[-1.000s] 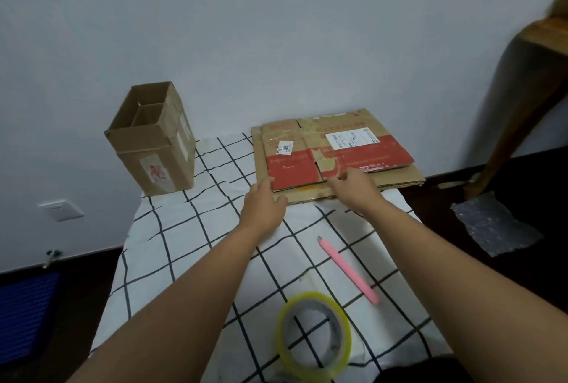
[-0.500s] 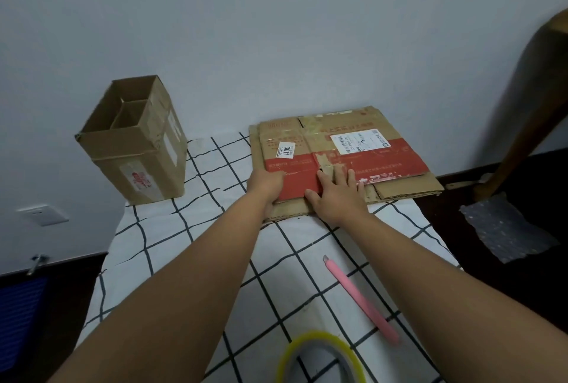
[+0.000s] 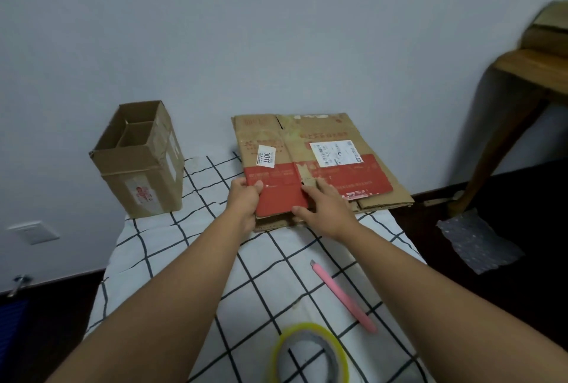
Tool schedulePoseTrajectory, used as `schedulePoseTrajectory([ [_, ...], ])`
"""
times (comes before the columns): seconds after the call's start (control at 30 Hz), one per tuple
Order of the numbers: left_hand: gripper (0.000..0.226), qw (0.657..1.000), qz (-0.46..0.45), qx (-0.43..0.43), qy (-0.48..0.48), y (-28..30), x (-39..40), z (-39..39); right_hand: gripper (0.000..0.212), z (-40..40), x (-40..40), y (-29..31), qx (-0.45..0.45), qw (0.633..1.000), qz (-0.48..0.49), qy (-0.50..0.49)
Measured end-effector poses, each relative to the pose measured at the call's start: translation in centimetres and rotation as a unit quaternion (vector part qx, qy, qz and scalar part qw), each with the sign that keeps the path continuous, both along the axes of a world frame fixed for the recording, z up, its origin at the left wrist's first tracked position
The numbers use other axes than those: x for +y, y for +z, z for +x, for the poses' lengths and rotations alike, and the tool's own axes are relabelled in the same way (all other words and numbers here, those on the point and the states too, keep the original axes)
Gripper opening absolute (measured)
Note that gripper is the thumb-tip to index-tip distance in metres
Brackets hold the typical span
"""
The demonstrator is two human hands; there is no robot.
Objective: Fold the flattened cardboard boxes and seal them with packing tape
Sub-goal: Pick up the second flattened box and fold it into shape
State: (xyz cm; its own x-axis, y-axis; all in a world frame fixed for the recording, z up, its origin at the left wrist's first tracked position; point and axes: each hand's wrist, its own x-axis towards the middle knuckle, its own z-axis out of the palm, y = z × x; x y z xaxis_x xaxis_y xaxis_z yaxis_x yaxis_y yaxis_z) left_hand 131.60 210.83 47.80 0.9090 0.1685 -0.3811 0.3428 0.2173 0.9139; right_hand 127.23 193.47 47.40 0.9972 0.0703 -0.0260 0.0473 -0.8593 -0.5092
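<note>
Checked cloth covers the worktop (image 3: 172, 247), which stands against a pale wall. Left of the flattened cardboard box (image 3: 310, 167) stands an already opened box (image 3: 138, 161), mouth up. The flat box lies at the far end of the worktop, its long axis running left to right along the wall, its printed red face up and its flaps toward the person. The left hand (image 3: 244, 198) grips its near left corner, thumb on top and fingers curled under the red flap. The right hand (image 3: 325, 207) lies just right of that flap, fingers spread flat on the board. The box looks light and stiff, yet worn and creased, so I judge opposite edges the best hold for opening it. Nearer than the box lie a pink knife (image 3: 342, 296) and the tape roll (image 3: 310, 355).
</note>
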Motion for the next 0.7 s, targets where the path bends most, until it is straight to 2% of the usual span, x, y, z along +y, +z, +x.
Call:
schedulePoseTrajectory([
  [0.2,0.024,0.995,0.034,-0.085,0.038,3.9,5.5,-6.1,0.076,-3.0,0.4,3.8,-0.084,0.992,0.091,-0.009],
  [0.37,0.014,0.989,0.046,-0.124,0.061,5.2,11.7,-13.9,0.081,-5.1,-0.1,6.6,-0.163,0.965,0.163,-0.127],
  [0.43,0.013,0.988,0.055,-0.133,0.061,5.6,14.2,-16.9,0.083,-5.8,-0.1,7.4,-0.158,0.953,0.216,-0.144],
  [0.53,0.013,0.985,0.066,-0.148,0.056,5.8,17.1,-20.8,0.085,-7.4,0.9,8.0,-0.097,0.933,0.323,-0.126],
  [0.6,0.021,0.983,0.069,-0.162,0.055,6.0,18.4,-22.9,0.078,-8.9,2.3,8.1,-0.064,0.911,0.398,-0.088],
  [0.7,0.04,0.977,0.091,-0.185,0.056,6.1,19.7,-25.3,0.079,-11.1,4.4,8.5,-0.062,0.892,0.444,-0.057],
])
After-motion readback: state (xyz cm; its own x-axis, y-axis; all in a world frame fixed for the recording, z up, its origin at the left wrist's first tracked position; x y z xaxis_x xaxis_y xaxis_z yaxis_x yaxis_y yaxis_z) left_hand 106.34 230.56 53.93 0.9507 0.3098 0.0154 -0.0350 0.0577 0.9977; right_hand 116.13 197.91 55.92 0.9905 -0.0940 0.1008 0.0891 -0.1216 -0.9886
